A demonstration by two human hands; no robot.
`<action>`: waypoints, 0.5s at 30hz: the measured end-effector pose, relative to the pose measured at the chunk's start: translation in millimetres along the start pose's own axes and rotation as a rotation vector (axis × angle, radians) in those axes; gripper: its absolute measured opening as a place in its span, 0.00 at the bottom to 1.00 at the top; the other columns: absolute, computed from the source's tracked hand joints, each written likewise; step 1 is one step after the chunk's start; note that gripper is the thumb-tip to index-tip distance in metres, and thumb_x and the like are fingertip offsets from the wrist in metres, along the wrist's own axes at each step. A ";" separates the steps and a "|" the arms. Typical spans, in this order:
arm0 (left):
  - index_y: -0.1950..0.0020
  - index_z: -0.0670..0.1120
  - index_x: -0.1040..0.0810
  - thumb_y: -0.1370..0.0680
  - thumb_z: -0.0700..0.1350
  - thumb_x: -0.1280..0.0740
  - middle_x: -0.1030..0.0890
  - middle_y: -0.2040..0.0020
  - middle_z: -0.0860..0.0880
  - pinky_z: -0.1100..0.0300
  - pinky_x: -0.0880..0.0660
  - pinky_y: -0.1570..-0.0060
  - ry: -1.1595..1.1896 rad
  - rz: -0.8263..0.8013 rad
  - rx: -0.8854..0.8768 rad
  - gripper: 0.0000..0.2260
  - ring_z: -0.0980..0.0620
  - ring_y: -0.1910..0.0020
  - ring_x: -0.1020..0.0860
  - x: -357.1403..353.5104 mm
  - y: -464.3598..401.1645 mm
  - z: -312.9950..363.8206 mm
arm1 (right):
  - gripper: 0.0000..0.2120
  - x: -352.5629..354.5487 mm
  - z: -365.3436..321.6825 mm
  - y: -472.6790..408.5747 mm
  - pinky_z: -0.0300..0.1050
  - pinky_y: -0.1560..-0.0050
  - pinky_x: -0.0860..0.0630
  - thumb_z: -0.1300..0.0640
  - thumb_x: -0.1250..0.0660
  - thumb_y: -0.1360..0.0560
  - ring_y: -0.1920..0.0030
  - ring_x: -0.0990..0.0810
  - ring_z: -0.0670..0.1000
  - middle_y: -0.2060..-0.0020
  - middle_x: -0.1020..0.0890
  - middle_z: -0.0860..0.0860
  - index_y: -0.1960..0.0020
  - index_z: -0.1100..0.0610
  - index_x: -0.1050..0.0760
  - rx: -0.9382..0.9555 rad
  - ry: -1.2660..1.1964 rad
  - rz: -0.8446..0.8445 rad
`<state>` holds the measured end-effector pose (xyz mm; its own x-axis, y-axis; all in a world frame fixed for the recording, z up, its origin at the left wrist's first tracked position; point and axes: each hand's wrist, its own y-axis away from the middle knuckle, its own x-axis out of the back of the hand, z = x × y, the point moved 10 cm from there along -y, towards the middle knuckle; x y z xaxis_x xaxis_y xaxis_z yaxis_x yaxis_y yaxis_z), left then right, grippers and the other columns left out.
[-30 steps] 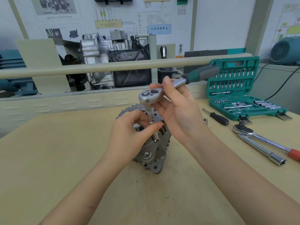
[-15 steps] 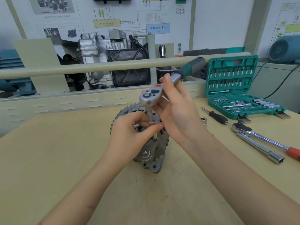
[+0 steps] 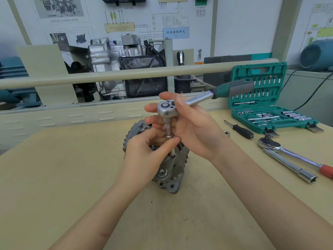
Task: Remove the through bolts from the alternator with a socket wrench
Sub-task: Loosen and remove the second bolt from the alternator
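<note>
The alternator point(image 3: 167, 166) is being stood on edge mid-desk point(image 3: 54, 177). The socket wrench point(image 3: 187, 103) is being gripped at its head by the right hand point(image 3: 191, 130), while the extension is being pinched by the left hand point(image 3: 149, 152). If tilted, the socket could slip off the bolt. Swing room is being narrowed rightward by spare wrenches point(image 3: 292, 159) and the toolcase point(image 3: 270, 105).

Readable only on the pale blue rectangular label point(image 3: 176, 32) of the white wall diagram board point(image 3: 234, 24): the Chinese characters 仪表控制单元, with a smaller line beneath too blurred to make out. Printing on the yellow box of that board, on the posters and on the tools too small or blurred to read.
</note>
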<state>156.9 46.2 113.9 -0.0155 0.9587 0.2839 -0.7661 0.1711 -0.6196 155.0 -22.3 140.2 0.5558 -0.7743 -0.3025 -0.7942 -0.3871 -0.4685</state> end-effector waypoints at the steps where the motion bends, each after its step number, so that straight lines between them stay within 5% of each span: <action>1: 0.62 0.53 0.21 0.31 0.43 0.29 0.19 0.65 0.60 0.77 0.31 0.64 0.000 0.000 -0.005 0.05 0.66 0.64 0.21 -0.2 0.1 0.3 | 0.10 0.1 0.2 0.2 0.42 0.52 0.22 0.55 0.44 0.26 0.56 0.18 0.51 0.57 0.17 0.52 0.48 0.58 0.31 0.000 -0.006 -0.018; 9: 0.62 0.55 0.22 0.31 0.43 0.30 0.18 0.66 0.59 0.73 0.29 0.63 0.056 0.012 0.002 0.06 0.64 0.64 0.21 -1.8 0.2 -4.5 | 0.14 1.9 5.9 -1.8 0.39 0.60 0.23 0.48 0.44 0.26 0.64 0.19 0.47 0.60 0.17 0.50 0.50 0.58 0.29 0.014 0.015 0.003; 15: 0.63 0.51 0.24 0.29 0.44 0.31 0.21 0.67 0.53 0.68 0.29 0.65 -0.011 0.055 -0.016 0.04 0.59 0.67 0.25 -6.1 6.1 -10.1 | 0.22 15.6 13.8 -5.5 0.36 0.72 0.37 0.42 0.51 0.25 0.77 0.36 0.43 0.75 0.27 0.46 0.57 0.59 0.28 0.016 -0.019 0.182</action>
<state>158.8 43.7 101.0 -0.0640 0.9643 0.2571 -0.7536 0.1222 -0.6458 171.4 -25.3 126.7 0.4082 -0.8210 -0.3991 -0.8780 -0.2334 -0.4180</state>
